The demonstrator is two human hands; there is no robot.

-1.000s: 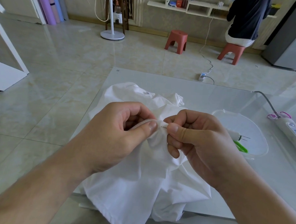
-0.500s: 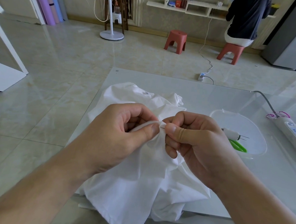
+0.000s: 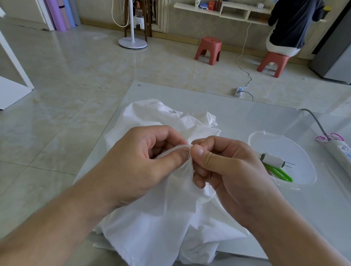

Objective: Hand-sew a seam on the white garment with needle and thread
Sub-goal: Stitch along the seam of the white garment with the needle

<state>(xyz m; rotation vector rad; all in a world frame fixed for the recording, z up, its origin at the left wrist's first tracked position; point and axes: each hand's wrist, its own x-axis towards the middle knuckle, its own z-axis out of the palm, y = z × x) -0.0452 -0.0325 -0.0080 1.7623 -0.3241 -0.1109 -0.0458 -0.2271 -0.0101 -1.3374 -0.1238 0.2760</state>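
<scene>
A left hand (image 3: 146, 164) pinches a raised fold of the white garment (image 3: 161, 220) spread on the glass tabletop (image 3: 253, 117), while the right hand (image 3: 225, 173) pinches a needle (image 3: 187, 150) at the fold, thread (image 3: 209, 182) trailing below; a clear plastic tray (image 3: 282, 145) with a spool (image 3: 272, 160) sits at right.

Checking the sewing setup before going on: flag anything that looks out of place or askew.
One thing: the white garment hangs over the near edge of the table instead of lying flat on it. The clear tray holds the thread spool and green scissors tidily.
</scene>
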